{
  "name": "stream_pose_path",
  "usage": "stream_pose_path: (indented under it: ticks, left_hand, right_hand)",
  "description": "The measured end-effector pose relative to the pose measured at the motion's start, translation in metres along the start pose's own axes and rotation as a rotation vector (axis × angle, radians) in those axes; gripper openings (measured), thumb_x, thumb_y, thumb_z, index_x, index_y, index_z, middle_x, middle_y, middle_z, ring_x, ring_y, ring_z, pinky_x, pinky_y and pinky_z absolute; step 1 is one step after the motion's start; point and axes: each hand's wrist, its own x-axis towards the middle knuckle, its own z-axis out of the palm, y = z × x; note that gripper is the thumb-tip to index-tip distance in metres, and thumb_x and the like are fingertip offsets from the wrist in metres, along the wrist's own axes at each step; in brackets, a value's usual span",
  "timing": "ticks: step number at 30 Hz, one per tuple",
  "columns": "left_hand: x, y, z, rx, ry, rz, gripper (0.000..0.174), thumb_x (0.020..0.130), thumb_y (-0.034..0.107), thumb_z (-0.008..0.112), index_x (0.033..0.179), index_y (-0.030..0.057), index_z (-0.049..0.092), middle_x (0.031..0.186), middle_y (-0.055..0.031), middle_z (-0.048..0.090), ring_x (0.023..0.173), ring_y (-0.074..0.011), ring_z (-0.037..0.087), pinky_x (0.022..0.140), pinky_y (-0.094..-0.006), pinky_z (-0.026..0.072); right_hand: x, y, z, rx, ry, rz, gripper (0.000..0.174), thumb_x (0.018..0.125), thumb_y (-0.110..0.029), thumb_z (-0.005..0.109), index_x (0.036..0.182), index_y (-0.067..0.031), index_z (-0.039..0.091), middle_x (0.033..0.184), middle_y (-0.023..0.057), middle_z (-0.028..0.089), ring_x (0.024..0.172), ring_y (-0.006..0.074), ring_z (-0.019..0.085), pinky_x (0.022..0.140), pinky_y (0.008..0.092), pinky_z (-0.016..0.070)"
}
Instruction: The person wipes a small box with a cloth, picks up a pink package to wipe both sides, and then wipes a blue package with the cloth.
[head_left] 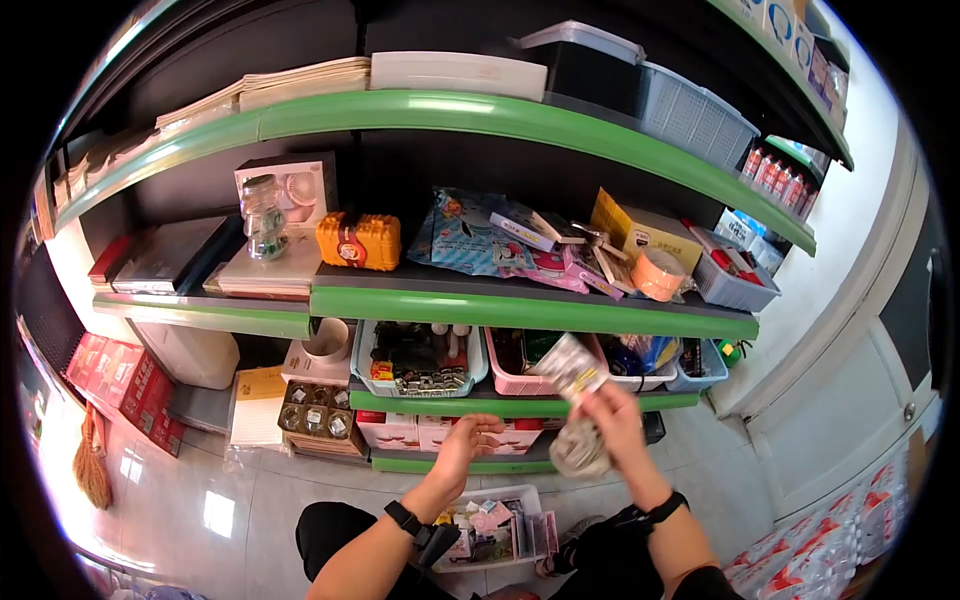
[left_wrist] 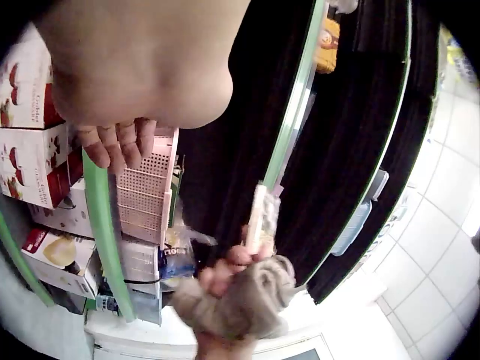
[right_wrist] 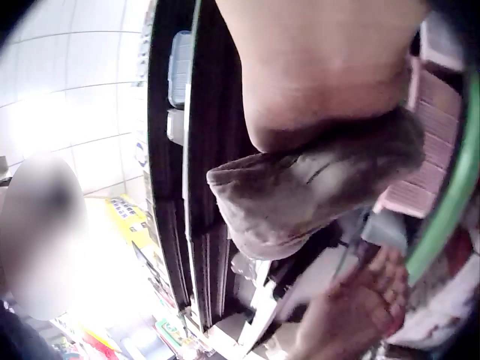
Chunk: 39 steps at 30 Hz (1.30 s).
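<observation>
My right hand [head_left: 615, 425] is raised before the lower shelf, pinching a small whitish packet with printing [head_left: 570, 365] between thumb and fingers. A crumpled grey-brown cloth [head_left: 580, 450] hangs from the same hand; in the right wrist view the cloth [right_wrist: 315, 187] bunches under the palm. My left hand [head_left: 466, 450] hovers apart to the left, fingers loosely bent and holding nothing. Behind the packet stands a pink basket [head_left: 492, 372]. Between the knees on the floor is a white bin [head_left: 532, 494] of small packets and boxes.
Green-edged shelves [head_left: 520, 303] span the front. On the lowest levels are a light-blue basket [head_left: 362, 352], boxed jars [head_left: 318, 418] and red-white boxes [head_left: 388, 432]. A broom [head_left: 92, 470] leans at left; wrapped bottles [head_left: 830, 540] lie at right near a white door [head_left: 850, 420].
</observation>
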Motion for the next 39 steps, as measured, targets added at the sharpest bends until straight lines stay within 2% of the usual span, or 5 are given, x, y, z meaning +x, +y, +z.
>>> stream_pose_path:
  ticks: [6,13,24,31,39]
  left_hand:
    - [-0.001,-0.004,0.009,0.073,-0.091,-0.045,0.031,0.107,0.025,0.042,0.115,0.0038,0.064,0.106,-0.0057,0.069,0.089,-0.0136,0.063,0.082,-0.0289,0.0505]
    - [-0.003,-0.002,0.004,0.097,-0.083,-0.062,0.03,0.109,0.024,0.044,0.116,0.0043,0.065,0.108,-0.005,0.07,0.089,-0.0129,0.064,0.083,-0.0286,0.0513]
    - [-0.039,0.024,0.012,-0.085,-0.707,-0.223,0.078,0.105,0.068,0.04,0.148,0.0027,0.044,0.143,-0.0177,0.055,0.114,-0.0255,0.065,0.095,-0.044,0.0552]
    - [-0.016,-0.013,0.004,0.286,-0.232,-0.115,0.038,0.106,0.038,0.062,0.108,-0.0001,0.059,0.089,-0.0105,0.07,0.074,-0.0192,0.071,0.063,-0.0295,0.0573]
    - [0.0,-0.04,0.0,0.573,-0.025,-0.142,0.036,0.108,0.031,0.06,0.096,-0.0009,0.07,0.061,-0.0037,0.062,0.046,-0.0094,0.053,0.047,-0.0245,0.0408]
  right_hand:
    - [0.1,-0.124,-0.045,-0.54,0.381,-0.437,0.028,0.102,-0.02,0.064,0.095,0.007,0.066,0.076,0.0086,0.068,0.07,0.009,0.054,0.064,0.0309,0.0466]
    - [0.185,-0.15,-0.053,-1.223,0.49,-0.276,0.045,0.094,-0.041,0.066,0.105,0.0024,0.074,0.088,0.0234,0.074,0.088,0.0451,0.071,0.078,0.0496,0.0552]
    - [0.018,-0.027,0.032,-0.476,-0.254,0.009,0.043,0.105,-0.038,0.06,0.095,0.0,0.078,0.085,0.0066,0.074,0.082,0.0161,0.066,0.077,0.0351,0.0517]
    - [-0.01,0.071,0.06,-0.165,-0.275,0.291,0.077,0.103,-0.069,0.044,0.119,0.0016,0.069,0.115,0.0108,0.072,0.101,0.0181,0.066,0.089,0.0354,0.0522]
    - [-0.03,0.105,0.031,-0.218,-0.656,0.255,0.049,0.093,-0.036,0.077,0.116,0.0048,0.064,0.103,0.0129,0.07,0.093,0.0181,0.065,0.083,0.0351,0.0524]
